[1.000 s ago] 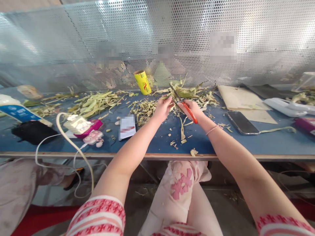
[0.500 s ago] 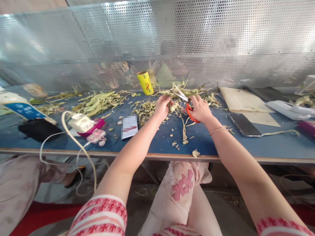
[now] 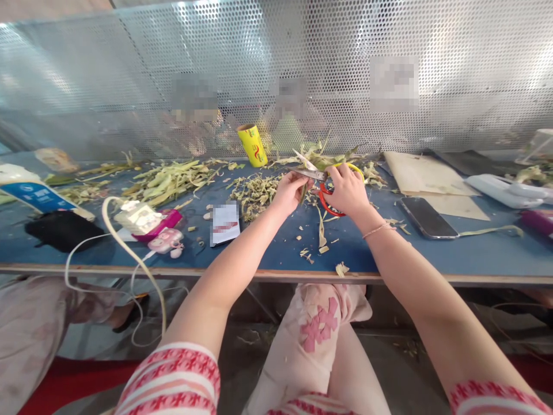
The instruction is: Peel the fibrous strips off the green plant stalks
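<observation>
My right hand (image 3: 348,190) grips orange-handled scissors (image 3: 322,183), their metal blades pointing left toward my left hand. My left hand (image 3: 290,192) pinches a thin green stalk piece (image 3: 303,192) right at the blades. Both hands hover over the blue table (image 3: 389,248), just in front of a heap of pale green husks and leaf trimmings (image 3: 332,160). Small cut bits (image 3: 320,230) lie scattered on the table below my hands.
A yellow roll (image 3: 252,144) stands at the back by the perforated metal screen (image 3: 276,75). A phone (image 3: 427,217) and cardboard sheets (image 3: 425,176) lie right. A charger with white cable (image 3: 138,219), a black pouch (image 3: 60,229) and a card (image 3: 225,222) lie left. More trimmings (image 3: 173,180) are piled left.
The scissors swung from pointing up and away to lying level with blades toward my left hand. My hands came closer together over the stalk piece.
</observation>
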The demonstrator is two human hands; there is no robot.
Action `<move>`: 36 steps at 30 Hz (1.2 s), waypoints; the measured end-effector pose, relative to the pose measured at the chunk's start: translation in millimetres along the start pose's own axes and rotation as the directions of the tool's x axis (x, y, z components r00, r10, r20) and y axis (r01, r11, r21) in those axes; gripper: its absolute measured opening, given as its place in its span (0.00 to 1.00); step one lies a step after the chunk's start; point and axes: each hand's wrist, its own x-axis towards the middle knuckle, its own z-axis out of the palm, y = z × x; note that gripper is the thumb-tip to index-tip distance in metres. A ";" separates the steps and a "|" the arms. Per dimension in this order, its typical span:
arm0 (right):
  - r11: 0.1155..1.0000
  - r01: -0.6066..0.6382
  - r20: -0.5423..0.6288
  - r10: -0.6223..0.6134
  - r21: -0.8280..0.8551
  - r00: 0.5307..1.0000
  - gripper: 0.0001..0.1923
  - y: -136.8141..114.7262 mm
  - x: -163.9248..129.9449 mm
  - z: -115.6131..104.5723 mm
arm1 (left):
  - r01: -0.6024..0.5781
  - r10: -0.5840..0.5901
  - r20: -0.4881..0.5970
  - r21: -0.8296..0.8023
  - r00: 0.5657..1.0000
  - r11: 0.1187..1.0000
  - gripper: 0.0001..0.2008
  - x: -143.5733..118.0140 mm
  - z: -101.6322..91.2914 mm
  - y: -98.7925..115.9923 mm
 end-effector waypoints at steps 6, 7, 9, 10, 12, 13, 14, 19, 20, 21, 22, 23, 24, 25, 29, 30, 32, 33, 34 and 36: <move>1.000 0.005 -0.005 -0.005 0.013 1.000 0.22 0.8 0.7 -0.3 | 0.034 -0.033 0.033 -0.015 0.999 0.999 0.06 -3.6 3.1 2.4; 1.000 0.007 -0.006 -0.007 0.014 1.000 0.22 0.6 0.5 -0.7 | 0.033 -0.032 0.037 -0.012 0.999 0.999 0.06 -3.6 3.2 3.0; 1.000 0.007 -0.004 -0.007 0.016 1.000 0.22 0.1 -0.2 -1.8 | 0.029 -0.029 0.041 -0.012 0.999 1.000 0.06 -3.4 3.2 3.9; 1.000 0.007 -0.001 -0.007 0.018 1.000 0.22 -0.2 -0.5 -2.6 | 0.030 -0.029 0.046 -0.012 0.998 0.999 0.06 -3.2 3.0 4.1; 1.000 0.005 0.007 -0.005 0.026 1.000 0.23 -0.8 -0.9 -4.3 | 0.033 -0.032 0.058 -0.013 0.998 0.999 0.06 -2.1 1.7 3.8; 1.000 0.002 0.011 -0.002 0.029 1.000 0.23 -1.0 -1.0 -5.2 | 0.036 -0.035 0.063 -0.016 0.997 0.999 0.05 -1.3 0.8 3.4; 1.000 -0.001 0.014 0.001 0.030 1.000 0.24 -1.1 -1.0 -5.9 | 0.041 -0.040 0.066 -0.020 0.997 0.999 0.05 -0.5 -0.3 2.9; 1.000 -0.016 0.027 0.016 0.020 0.999 0.25 -1.3 -0.8 -8.3 | 0.066 -0.064 0.051 -0.029 0.997 0.997 0.08 2.3 -3.9 1.1; 1.000 -0.015 0.031 0.015 0.018 0.999 0.25 -1.2 -0.8 -8.3 | 0.065 -0.064 0.051 -0.023 0.997 0.998 0.08 2.2 -3.8 1.2; 1.000 -0.013 0.034 0.013 0.017 0.999 0.25 -1.1 -0.8 -8.3 | 0.062 -0.061 0.052 -0.015 0.997 0.998 0.07 1.9 -3.6 1.3; 1.000 -0.011 0.035 0.010 0.017 0.999 0.25 -1.0 -0.8 -8.1 | 0.059 -0.059 0.054 -0.006 0.997 0.998 0.07 1.4 -3.4 1.5; 1.000 -0.008 0.036 0.008 0.019 0.999 0.25 -0.9 -0.8 -7.8 | 0.058 -0.058 0.057 0.001 0.997 0.998 0.06 0.9 -3.1 1.8; 1.000 -0.006 0.035 0.005 0.023 0.999 0.25 -0.7 -0.7 -7.6 | 0.059 -0.059 0.059 0.009 0.996 0.998 0.06 0.4 -2.9 2.0; 1.000 -0.005 0.033 0.004 0.028 0.999 0.25 -0.5 -0.6 -7.4 | 0.061 -0.062 0.063 0.016 0.996 0.998 0.05 -0.1 -2.8 2.1; 0.999 -0.004 0.029 0.002 0.044 1.000 0.25 -0.2 0.6 -8.2 | 0.069 -0.071 0.074 0.033 0.995 0.997 0.05 -1.5 -2.2 3.5; 0.999 -0.005 0.031 0.003 0.045 1.000 0.25 -0.4 0.9 -8.9 | 0.069 -0.071 0.076 0.033 0.995 0.997 0.05 -1.8 -2.0 4.2; 0.999 -0.005 0.043 0.003 0.048 0.999 0.26 -1.2 1.2 -11.0 | 0.071 -0.074 0.084 0.030 0.994 0.997 0.05 -2.2 -1.7 5.8; 0.999 -0.008 0.052 0.005 0.049 0.999 0.26 -1.9 1.3 -12.3 | 0.074 -0.077 0.092 0.029 0.993 0.997 0.05 -2.3 -1.6 6.6; 0.999 -0.013 0.060 0.010 0.049 0.998 0.26 -2.5 1.2 -13.6 | 0.077 -0.079 0.100 0.026 0.992 0.997 0.05 -2.3 -1.7 7.3; 0.998 -0.029 0.066 0.026 0.047 0.997 0.26 -3.7 1.1 -16.3 | 0.079 -0.080 0.112 0.019 0.990 0.997 0.05 -2.1 -2.2 7.9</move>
